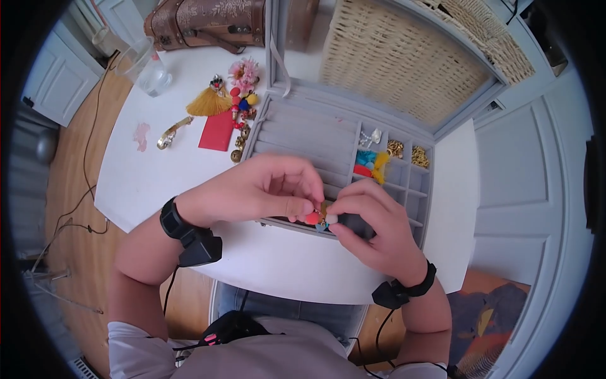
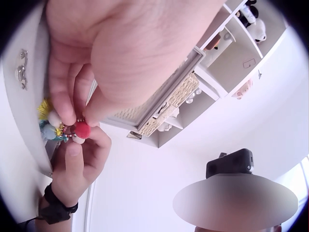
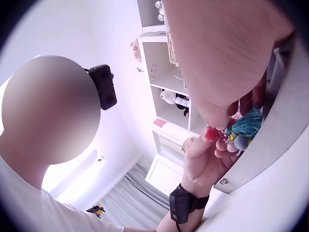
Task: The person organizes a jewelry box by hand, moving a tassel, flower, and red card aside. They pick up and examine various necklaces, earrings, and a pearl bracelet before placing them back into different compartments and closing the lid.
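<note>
Both hands hold a beaded piece of jewelry (image 1: 313,218) over the front edge of a grey jewelry box (image 1: 297,126). It carries a red pom-pom (image 2: 83,129), pale pom-poms and a teal tassel (image 3: 245,124). My left hand (image 1: 271,186) pinches it near the red pom-pom between thumb and fingers. From the other side, my right hand (image 1: 375,227) pinches it beside a whitish pom-pom. In the left wrist view, the thumb of the right hand (image 2: 77,166) presses close under the beads. Part of the string is hidden behind the fingers.
Box compartments hold gold chains (image 1: 420,156) and a yellow tassel (image 1: 380,165); its lid stands raised behind. Left of the box lie a red packet (image 1: 216,131), a golden tassel (image 1: 208,103), a pink flower (image 1: 243,73) and a bangle (image 1: 170,136). A clear cup (image 1: 153,81) stands near a brown case (image 1: 208,24).
</note>
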Demonstrator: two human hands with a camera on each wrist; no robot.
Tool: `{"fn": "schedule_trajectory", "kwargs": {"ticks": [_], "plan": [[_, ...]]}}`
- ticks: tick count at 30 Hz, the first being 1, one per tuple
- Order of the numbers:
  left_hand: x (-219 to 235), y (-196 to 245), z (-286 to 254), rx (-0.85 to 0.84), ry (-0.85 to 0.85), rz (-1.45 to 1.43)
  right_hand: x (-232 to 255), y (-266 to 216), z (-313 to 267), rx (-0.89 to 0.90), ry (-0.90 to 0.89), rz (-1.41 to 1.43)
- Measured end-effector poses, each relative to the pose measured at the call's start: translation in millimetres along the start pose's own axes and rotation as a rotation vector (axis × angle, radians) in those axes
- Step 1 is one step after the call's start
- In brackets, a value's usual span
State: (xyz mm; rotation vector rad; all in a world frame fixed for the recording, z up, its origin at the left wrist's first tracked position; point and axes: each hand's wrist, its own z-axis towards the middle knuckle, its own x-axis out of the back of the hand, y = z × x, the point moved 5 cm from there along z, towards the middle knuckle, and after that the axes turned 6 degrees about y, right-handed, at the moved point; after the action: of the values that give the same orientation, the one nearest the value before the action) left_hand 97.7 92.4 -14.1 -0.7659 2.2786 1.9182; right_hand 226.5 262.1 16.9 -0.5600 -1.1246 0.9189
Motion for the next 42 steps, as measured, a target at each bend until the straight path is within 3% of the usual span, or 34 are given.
{"fn": "schedule_trajectory", "kwargs": {"ticks": [13, 24, 29, 33, 42], "plan": [[-10.1, 2.7, -3.0, -0.055, -0.097, 0.051, 0.9, 4.4, -2.0, -0.001, 0.066, 0.048], [-6.6, -0.8, -2.4, -0.03, -0.05, 0.024, 3.7, 6.2, -2.3, -0.014, 0.132, 0.01], [-2.9, 1.0, -1.8, -0.031, -0.015, 0.015, 3.4, 16.5, -5.1, -0.135, 0.139, 0.035], [-4.4, 2.3, -2.6, -0.067, 0.046, 0.038, -0.6, 7.7, -4.0, -0.133, 0.139, 0.006], [-7.1, 5.3, -2.6, -0.171, 0.098, 0.059, 2.9, -12.4, 3.2, 0.1, 0.183, -0.141]]}}
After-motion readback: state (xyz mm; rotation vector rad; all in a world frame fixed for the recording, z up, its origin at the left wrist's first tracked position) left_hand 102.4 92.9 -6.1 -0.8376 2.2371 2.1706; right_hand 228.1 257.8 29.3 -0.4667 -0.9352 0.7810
